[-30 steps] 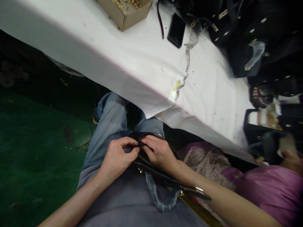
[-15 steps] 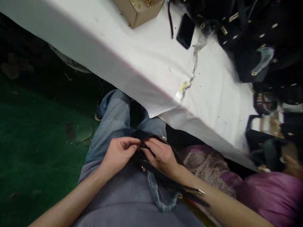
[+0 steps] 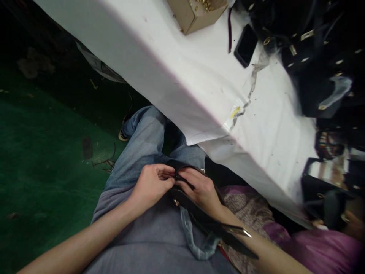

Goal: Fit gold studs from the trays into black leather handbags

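Note:
A black handbag (image 3: 196,207) lies on my lap, its opening towards my hands. Its handle (image 3: 190,236) is wrapped in clear plastic and hangs over my grey shirt. My left hand (image 3: 154,186) pinches the bag's near end from outside, thumb and fingers together at the edge. My right hand (image 3: 201,186) reaches partly into the opening, its fingertips meeting the same edge from within. Whether a small part sits between the fingertips is hidden. A gold-coloured metal piece (image 3: 242,231) shows on a black flap or strap by my right forearm.
The white-covered table (image 3: 199,83) carries a cardboard box (image 3: 196,19) of small gold-coloured pieces, a phone (image 3: 245,45) and a dark strip (image 3: 229,30). Black bags (image 3: 319,91) crowd its right side. A person in purple (image 3: 322,249) sits close on my right.
The view has shifted, so the table and box appear farther right. Both hands stay at the same edge of the bag, with only slight finger movement.

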Demonstrator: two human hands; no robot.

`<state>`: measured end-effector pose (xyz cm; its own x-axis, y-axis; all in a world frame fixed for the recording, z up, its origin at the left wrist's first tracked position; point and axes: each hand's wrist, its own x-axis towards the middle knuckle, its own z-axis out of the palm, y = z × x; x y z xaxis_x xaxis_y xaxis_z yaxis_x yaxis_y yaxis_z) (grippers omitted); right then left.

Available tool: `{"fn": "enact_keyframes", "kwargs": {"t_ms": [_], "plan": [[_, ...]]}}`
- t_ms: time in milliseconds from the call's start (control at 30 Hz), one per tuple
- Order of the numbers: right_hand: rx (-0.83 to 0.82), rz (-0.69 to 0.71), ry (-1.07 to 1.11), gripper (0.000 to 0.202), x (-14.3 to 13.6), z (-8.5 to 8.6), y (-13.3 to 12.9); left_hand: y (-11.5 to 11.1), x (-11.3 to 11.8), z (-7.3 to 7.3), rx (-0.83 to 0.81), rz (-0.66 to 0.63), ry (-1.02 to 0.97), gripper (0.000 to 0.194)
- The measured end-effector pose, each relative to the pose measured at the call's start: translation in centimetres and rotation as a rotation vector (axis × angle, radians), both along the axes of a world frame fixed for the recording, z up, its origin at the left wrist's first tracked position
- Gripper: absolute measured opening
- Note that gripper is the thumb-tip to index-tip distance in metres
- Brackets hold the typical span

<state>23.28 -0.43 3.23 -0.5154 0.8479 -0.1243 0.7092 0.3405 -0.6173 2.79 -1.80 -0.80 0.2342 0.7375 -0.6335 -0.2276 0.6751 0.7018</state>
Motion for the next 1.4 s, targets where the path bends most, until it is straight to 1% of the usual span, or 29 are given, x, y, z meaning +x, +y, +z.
{"fn": "enact_keyframes", "kwargs": {"t_ms": [100,200,267,367,500,667,767,833,933,1033,1100,1200,1400], "plan": [[0.049,0.055,-0.132,0.019,0.2,0.1,0.0,0.6,0.2,0.0,-0.029,0.011,-0.016,0.027],[0.106,0.026,-0.238,0.023,0.6,0.2,-0.3,0.8,0.4,0.2,0.002,0.017,-0.016,0.023],[0.141,0.011,-0.236,0.022,0.8,0.2,-0.6,0.9,0.7,0.3,0.011,0.017,-0.008,0.021],[0.18,0.043,-0.196,0.019,1.0,0.1,-0.8,0.9,0.9,0.3,0.005,0.018,0.006,0.021],[0.216,0.062,-0.159,0.017,1.0,-0.1,-0.5,1.0,0.6,0.0,0.036,-0.001,0.021,0.021],[0.175,0.081,-0.071,0.02,0.8,0.5,-0.1,1.0,0.2,0.0,0.047,-0.04,0.009,0.021],[0.196,0.061,-0.065,0.021,0.8,0.9,0.1,1.0,0.2,0.2,0.055,-0.05,-0.015,0.022],[0.198,0.07,-0.063,0.021,1.0,0.9,0.3,1.1,0.1,0.4,0.062,-0.053,-0.03,0.023],[0.144,0.087,-0.058,0.019,1.6,0.7,0.6,1.2,0.0,0.4,0.076,-0.064,-0.051,0.026],[0.095,0.099,-0.082,0.017,2.2,0.4,0.7,1.1,0.1,0.2,0.083,-0.079,-0.015,0.026],[0.096,0.136,-0.11,0.017,2.4,0.3,0.6,0.9,0.3,0.0,0.069,-0.073,0.007,0.024],[0.14,0.185,-0.171,0.015,2.3,0.3,0.4,0.6,0.8,-0.4,0.048,-0.056,0.012,0.021],[0.252,0.223,-0.268,0.009,1.5,0.5,0.5,0.5,1.1,-0.7,0.049,-0.042,0.016,0.018]]}}
